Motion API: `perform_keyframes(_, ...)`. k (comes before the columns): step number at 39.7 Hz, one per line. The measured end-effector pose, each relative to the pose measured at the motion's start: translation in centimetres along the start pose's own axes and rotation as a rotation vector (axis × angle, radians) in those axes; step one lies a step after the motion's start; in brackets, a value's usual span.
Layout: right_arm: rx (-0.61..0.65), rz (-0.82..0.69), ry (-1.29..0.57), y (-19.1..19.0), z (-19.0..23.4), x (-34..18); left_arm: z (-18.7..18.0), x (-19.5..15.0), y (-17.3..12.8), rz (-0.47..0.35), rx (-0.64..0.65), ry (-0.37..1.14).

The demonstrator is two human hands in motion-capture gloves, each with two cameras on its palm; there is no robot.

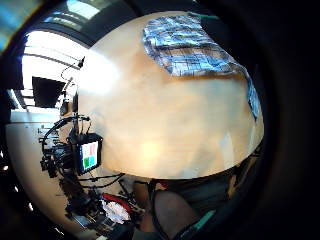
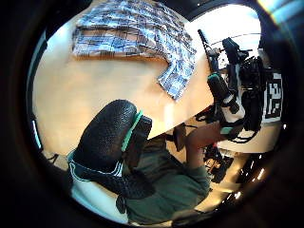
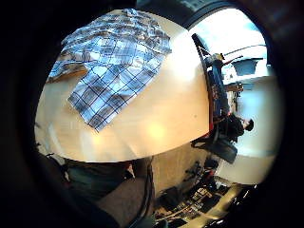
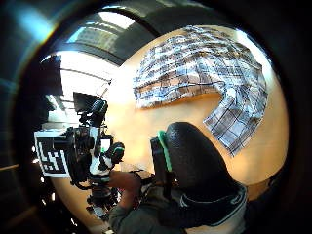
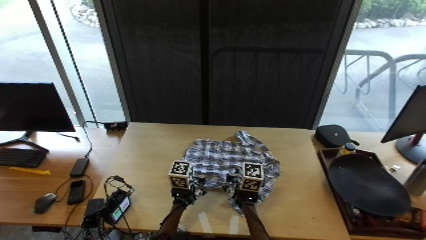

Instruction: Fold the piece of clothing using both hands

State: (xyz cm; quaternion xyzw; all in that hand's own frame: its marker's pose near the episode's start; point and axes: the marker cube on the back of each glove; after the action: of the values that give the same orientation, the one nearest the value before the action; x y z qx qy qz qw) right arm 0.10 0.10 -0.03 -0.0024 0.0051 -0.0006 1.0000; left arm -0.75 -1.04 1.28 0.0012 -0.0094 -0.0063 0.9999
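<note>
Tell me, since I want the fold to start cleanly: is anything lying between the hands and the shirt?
Nothing visible does. The plaid shirt lies spread on the wooden table, and the left hand and right hand sit at its near edge, with only bare tabletop around them.

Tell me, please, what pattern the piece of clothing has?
A blue and white check; the garment shows best in the outside view.

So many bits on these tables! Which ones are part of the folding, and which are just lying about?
Part of the folding:
plaid shirt
left hand
right hand
table

Just lying about:
black tray
black pouch
mouse
monitor
keyboard
</note>
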Motion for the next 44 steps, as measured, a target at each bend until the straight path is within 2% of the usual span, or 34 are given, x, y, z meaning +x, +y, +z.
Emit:
perform_keyframes(12, 0.037, -0.014, -0.033, 0.2, -0.6, -0.1, 1.4, -0.1, -1.0, 0.013, -0.029, 0.013)
perform_keyframes(24, 0.043, -0.021, -0.027, 0.2, -0.7, 0.1, -0.6, 1.2, 0.7, 0.048, -0.034, 0.024)
perform_keyframes(30, 0.051, -0.016, -0.020, 0.0, -0.5, 0.3, -0.3, 1.1, 0.3, 0.050, -0.025, 0.024)
perform_keyframes(44, 0.098, -0.013, -0.031, 1.6, -1.7, 2.7, 1.0, 1.4, -1.7, 0.040, 0.089, 0.003)
